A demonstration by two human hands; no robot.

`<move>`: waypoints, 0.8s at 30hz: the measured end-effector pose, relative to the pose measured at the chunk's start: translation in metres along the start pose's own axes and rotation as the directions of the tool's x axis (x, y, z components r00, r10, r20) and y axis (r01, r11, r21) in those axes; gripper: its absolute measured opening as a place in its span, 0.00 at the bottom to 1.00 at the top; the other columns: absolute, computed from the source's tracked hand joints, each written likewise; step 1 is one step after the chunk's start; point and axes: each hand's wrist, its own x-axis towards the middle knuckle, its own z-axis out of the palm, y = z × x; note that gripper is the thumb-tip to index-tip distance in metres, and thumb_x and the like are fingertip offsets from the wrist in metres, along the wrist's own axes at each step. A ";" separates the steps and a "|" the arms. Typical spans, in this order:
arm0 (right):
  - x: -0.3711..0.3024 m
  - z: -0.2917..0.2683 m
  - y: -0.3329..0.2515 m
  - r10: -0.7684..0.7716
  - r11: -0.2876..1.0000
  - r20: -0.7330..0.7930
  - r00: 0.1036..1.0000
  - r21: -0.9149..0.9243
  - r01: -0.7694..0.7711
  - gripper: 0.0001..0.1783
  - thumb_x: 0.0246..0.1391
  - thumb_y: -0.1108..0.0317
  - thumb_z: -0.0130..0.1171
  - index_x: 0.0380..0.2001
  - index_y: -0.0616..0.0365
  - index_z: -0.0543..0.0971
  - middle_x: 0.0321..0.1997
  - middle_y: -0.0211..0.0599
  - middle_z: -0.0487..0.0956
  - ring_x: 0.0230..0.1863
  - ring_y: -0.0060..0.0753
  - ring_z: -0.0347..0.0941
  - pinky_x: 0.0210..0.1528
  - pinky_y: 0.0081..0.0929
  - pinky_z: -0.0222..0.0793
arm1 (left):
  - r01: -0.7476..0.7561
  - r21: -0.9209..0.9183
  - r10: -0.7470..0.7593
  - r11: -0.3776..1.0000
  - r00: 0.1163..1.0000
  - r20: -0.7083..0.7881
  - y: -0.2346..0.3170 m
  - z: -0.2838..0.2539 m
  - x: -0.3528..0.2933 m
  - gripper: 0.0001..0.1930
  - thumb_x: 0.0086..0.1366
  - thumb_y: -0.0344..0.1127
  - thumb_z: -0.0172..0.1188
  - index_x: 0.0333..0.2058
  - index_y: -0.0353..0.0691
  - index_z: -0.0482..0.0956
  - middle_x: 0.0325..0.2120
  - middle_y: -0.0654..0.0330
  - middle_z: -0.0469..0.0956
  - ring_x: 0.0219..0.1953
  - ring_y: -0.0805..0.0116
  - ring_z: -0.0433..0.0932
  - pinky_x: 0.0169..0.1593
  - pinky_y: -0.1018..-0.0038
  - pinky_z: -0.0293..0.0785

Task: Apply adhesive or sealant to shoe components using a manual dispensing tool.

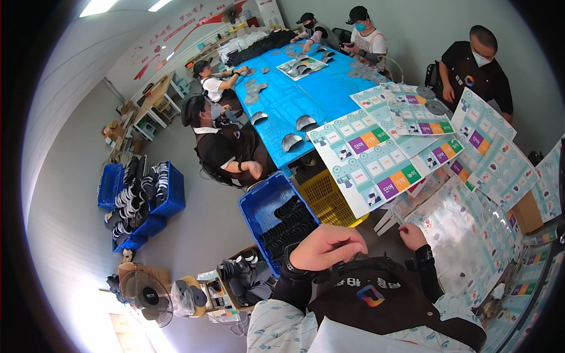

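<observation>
My left hand (pixel 329 248) is raised in front of my dark apron (pixel 376 300), palm down. Its fingers curl under, so whatever may lie inside them is hidden. To the right, my right hand (pixel 414 236) is closed, thumb against fingers, beside a pale thin piece (pixel 399 216) that I cannot make out. Just beyond my left hand stands a blue crate (pixel 250 203) with rows of dark curved pieces (pixel 288 226). A yellow crate (pixel 326 200) adjoins it, under the edge of large printed boards (pixel 359 159).
A long table with blue covering (pixel 282 94) holds grey curved pieces (pixel 291 142); several people sit or stand around it. Printed sheets (pixel 471 217) cover the surface at right. Stacked blue crates (pixel 170 191) stand left, with a fan (pixel 150 297) at the lower left.
</observation>
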 end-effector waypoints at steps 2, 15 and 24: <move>-0.004 0.005 -0.009 0.017 1.000 0.002 1.000 0.000 -0.017 0.11 0.52 0.67 0.59 0.38 0.58 0.81 0.37 0.47 0.82 0.41 0.49 0.79 0.45 0.38 0.75 | 0.041 -0.061 -0.044 0.997 0.998 -0.045 -0.009 -0.004 -0.013 0.10 0.72 0.32 0.56 0.37 0.32 0.82 0.23 0.63 0.78 0.23 0.77 0.74 0.28 0.79 0.68; -0.024 0.036 -0.048 0.018 0.998 0.060 0.998 -0.065 -0.014 0.09 0.53 0.67 0.59 0.36 0.59 0.81 0.36 0.46 0.81 0.41 0.50 0.78 0.45 0.41 0.74 | 0.179 -0.157 -0.198 0.971 0.973 -0.115 -0.058 -0.028 -0.081 0.09 0.73 0.33 0.54 0.39 0.33 0.81 0.20 0.68 0.73 0.24 0.81 0.70 0.29 0.81 0.65; -0.045 0.030 -0.067 0.071 0.992 0.080 0.994 -0.110 -0.062 0.09 0.51 0.67 0.58 0.35 0.58 0.81 0.35 0.45 0.81 0.41 0.49 0.78 0.44 0.40 0.74 | 0.406 0.086 -0.350 0.910 0.862 -0.366 -0.145 -0.033 -0.115 0.10 0.72 0.34 0.55 0.44 0.33 0.79 0.28 0.63 0.80 0.30 0.77 0.77 0.36 0.78 0.74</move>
